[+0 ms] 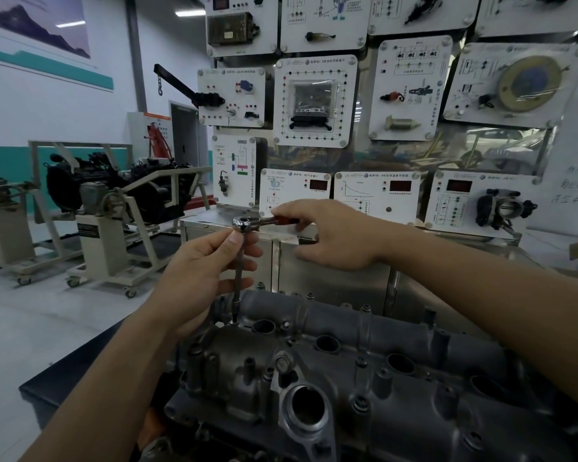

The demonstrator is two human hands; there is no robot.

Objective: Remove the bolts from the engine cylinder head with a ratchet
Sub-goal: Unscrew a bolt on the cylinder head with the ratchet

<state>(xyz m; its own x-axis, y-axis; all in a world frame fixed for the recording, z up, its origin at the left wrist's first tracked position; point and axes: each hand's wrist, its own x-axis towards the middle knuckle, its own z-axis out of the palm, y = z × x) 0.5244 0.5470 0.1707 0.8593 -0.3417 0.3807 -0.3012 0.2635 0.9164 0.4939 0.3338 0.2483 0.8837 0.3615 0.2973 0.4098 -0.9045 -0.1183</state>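
Our left hand (211, 265) pinches the extension (238, 278), right hand (331, 238) grips the ratchet (247, 224); any tilt could kick it, apparently seated, off the head (347, 378).

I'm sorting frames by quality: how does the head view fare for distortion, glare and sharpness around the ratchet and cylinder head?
Head view: wide-angle bending curves the wall panels toward the edges; the ratchet carries a bright highlight on its chrome head; the left hand and right hand look fairly sharp; the cylinder head sits dim, softening toward the bottom edge.
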